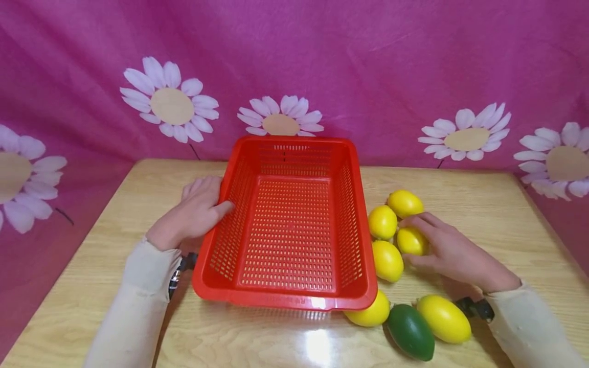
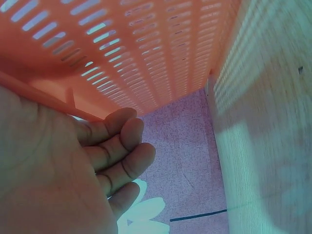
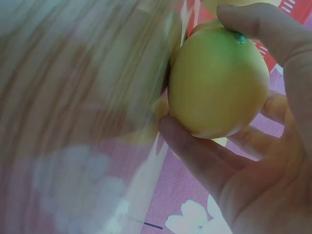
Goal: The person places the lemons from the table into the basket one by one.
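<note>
A red plastic basket (image 1: 290, 300) with slotted walls stands on the wooden table, nothing inside it. My left hand (image 1: 195, 209) grips its left rim, thumb over the edge and fingers curled beneath the rim outside, as the left wrist view shows. To the right of the basket, my right hand (image 1: 444, 250) holds a yellow lemon (image 3: 219, 83) between thumb and fingers; the lemon looks to be at table level. Close around that hand lie more lemons: one behind (image 1: 405, 203), one to the left (image 1: 383, 223) and one nearer the basket wall (image 1: 387, 261).
Nearer the front, a lemon (image 1: 370, 313) sits partly hidden under the basket's front right corner. Beside it are a dark green oval fruit (image 1: 411, 332) and a larger yellow one (image 1: 444, 319). A pink cloth (image 1: 368, 66) with white flowers hangs behind the table (image 1: 115, 245).
</note>
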Available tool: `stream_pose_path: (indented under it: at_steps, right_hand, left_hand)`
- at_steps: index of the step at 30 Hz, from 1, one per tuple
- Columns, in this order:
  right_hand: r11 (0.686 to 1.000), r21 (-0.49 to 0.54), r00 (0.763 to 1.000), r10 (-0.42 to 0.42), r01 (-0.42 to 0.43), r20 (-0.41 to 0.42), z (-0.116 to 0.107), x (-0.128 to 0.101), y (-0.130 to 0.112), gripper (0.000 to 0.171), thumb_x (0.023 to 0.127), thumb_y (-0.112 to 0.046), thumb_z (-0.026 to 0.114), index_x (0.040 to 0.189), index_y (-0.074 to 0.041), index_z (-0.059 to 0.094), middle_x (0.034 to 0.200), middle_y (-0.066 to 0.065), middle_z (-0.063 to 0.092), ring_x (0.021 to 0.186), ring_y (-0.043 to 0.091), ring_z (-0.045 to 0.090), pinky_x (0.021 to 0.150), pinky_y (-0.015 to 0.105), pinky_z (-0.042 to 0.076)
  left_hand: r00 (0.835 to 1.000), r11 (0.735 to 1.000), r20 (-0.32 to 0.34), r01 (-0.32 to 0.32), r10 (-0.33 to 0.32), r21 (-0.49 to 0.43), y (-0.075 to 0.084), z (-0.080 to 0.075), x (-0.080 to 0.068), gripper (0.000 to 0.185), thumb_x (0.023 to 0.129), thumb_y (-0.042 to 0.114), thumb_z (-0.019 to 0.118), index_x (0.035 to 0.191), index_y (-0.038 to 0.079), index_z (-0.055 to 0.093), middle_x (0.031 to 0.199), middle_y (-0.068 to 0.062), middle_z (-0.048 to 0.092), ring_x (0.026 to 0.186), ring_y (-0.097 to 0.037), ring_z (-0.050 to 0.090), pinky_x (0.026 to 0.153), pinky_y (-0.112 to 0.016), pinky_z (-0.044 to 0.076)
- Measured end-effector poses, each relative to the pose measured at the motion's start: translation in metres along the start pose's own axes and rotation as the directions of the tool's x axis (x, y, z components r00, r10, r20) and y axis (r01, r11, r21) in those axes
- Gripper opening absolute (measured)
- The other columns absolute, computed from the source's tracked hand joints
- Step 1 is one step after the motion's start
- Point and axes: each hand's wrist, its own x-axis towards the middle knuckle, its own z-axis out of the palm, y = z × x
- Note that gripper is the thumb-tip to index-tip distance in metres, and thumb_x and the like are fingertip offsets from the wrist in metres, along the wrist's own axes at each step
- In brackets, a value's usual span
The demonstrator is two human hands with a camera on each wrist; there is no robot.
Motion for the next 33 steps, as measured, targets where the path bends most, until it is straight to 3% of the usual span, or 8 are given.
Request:
stream_pose_path:
  at_steps: [6, 19, 33]
  right_hand:
    - [1.000, -0.012, 1.000, 0.000, 0.000, -0.009, -0.001, -0.001, 0.000, 0.063, 0.082, -0.040, 0.085, 0.135, -0.022, 0.057, 0.140, 0.011, 0.054, 0.120, 0.033, 0.056, 0.103, 0.065, 0.049]
    - [0.999, -0.028, 1.000, 0.019, -0.019, -0.010, -0.005, -0.004, -0.003, 0.068, 0.082, -0.049, 0.083, 0.138, -0.020, 0.057, 0.145, 0.013, 0.052, 0.121, 0.034, 0.056, 0.103, 0.064, 0.050]
    - [0.996, -0.066, 0.995, -0.063, 0.057, -0.081, -0.010, -0.010, -0.001, 0.065, 0.083, -0.047, 0.084, 0.135, -0.017, 0.059, 0.141, 0.014, 0.055, 0.117, 0.033, 0.059, 0.099, 0.062, 0.054]
  left_hand:
    - [1.000, 1.000, -0.008, 0.001, -0.001, 0.008, -0.001, 0.001, 0.000, 0.048, 0.098, 0.026, 0.052, 0.140, 0.003, 0.046, 0.120, -0.011, 0.054, 0.114, -0.027, 0.040, 0.094, -0.047, 0.029]
    - [1.000, 1.000, -0.014, -0.004, 0.005, 0.013, -0.002, 0.002, 0.000, 0.048, 0.098, 0.026, 0.051, 0.140, 0.003, 0.045, 0.120, -0.012, 0.054, 0.115, -0.028, 0.040, 0.096, -0.048, 0.029]
    - [1.000, 1.000, -0.016, 0.001, 0.000, 0.023, 0.000, 0.001, 0.000, 0.051, 0.098, 0.026, 0.051, 0.142, 0.002, 0.045, 0.122, -0.012, 0.055, 0.112, -0.028, 0.040, 0.093, -0.045, 0.029]
